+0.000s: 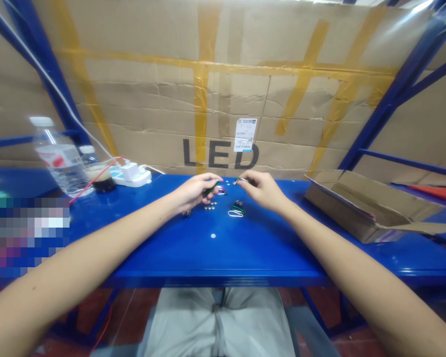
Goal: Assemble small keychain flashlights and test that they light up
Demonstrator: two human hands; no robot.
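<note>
Over the far part of the blue table (163, 243), my left hand (196, 192) is closed with a small green piece (210, 190) between its fingers, its kind unclear. My right hand (263, 189) pinches a green and silver clip (241, 180) that looks like a small carabiner. Silver and green carabiners (236, 213) lie on the table below my right hand. Between the hands are purple carabiners (222, 190). Small round metal pieces (210, 206) rest nearer me. Small dark parts (186, 213) sit below my left hand, others (239, 203) beside the silver carabiner.
An open cardboard box (360, 213) stands at the right. To the left are a water bottle (61, 158), a cup of dark liquid (103, 181) and a white power strip (134, 176) with cables. A cardboard panel (152, 109) rises behind the table. One white disc (213, 236) lies near the middle.
</note>
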